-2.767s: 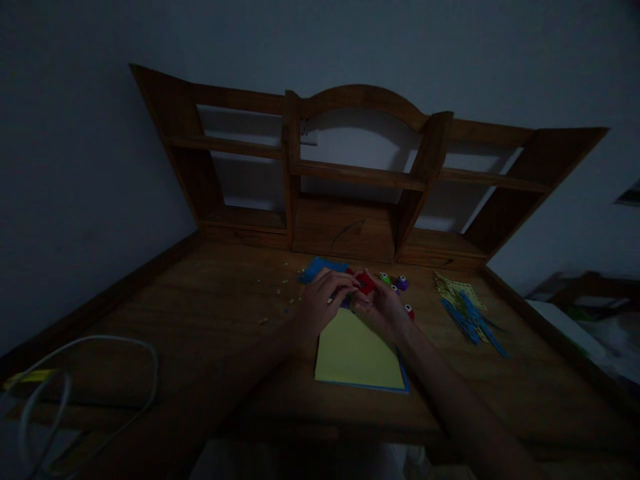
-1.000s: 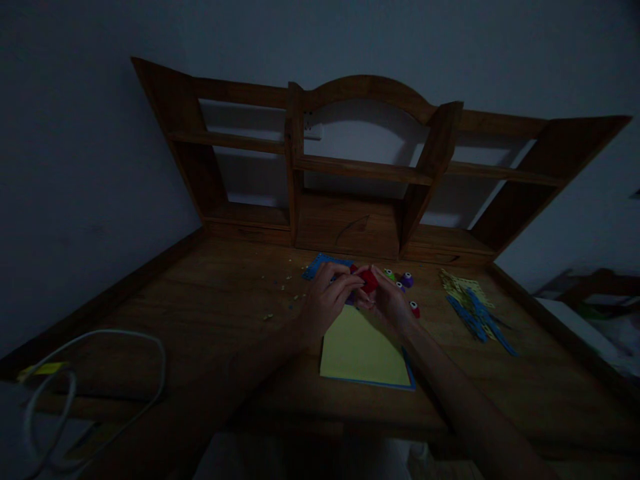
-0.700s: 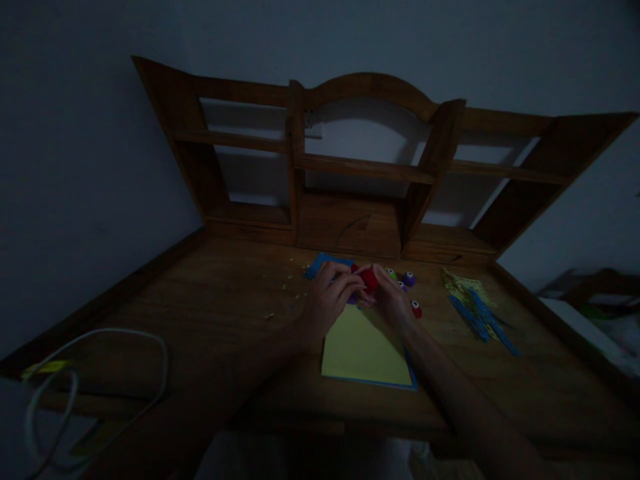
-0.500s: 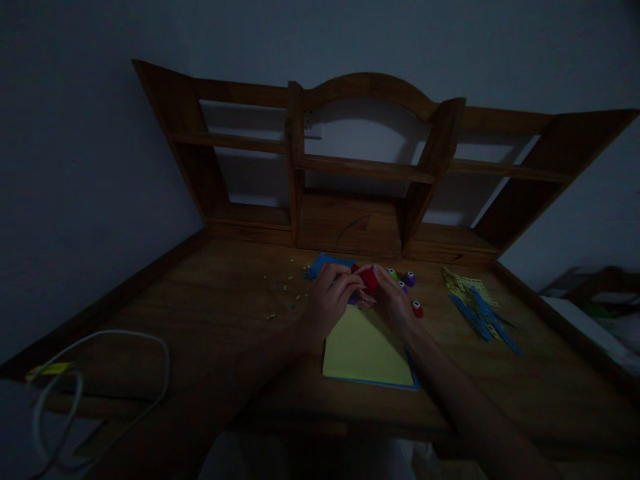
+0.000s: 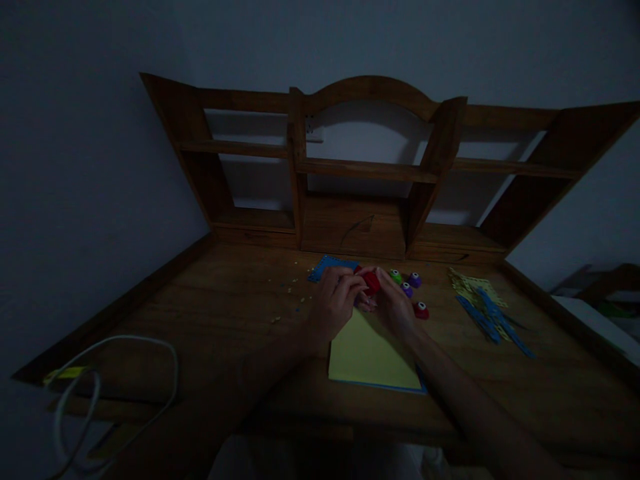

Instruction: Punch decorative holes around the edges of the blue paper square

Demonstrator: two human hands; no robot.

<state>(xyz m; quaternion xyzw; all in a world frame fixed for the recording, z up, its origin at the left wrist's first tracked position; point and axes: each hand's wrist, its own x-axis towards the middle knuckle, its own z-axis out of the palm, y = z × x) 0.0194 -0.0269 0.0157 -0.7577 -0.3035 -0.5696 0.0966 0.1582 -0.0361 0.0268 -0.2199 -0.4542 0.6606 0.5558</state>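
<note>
Left hand [image 5: 334,301] and right hand [image 5: 394,305] partly hide a red object [image 5: 371,284].

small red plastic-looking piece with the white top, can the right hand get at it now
Probably yes: the small red plastic-looking piece lies beside the right hand, nothing visible between them, but that hand is busy holding a rounded red object with the left hand.

We see 1 wooden shelf unit [image 5: 367,171] across the upper middle, 1 wall socket [image 5: 314,139], 1 white cable [image 5: 135,337] lower left.
</note>
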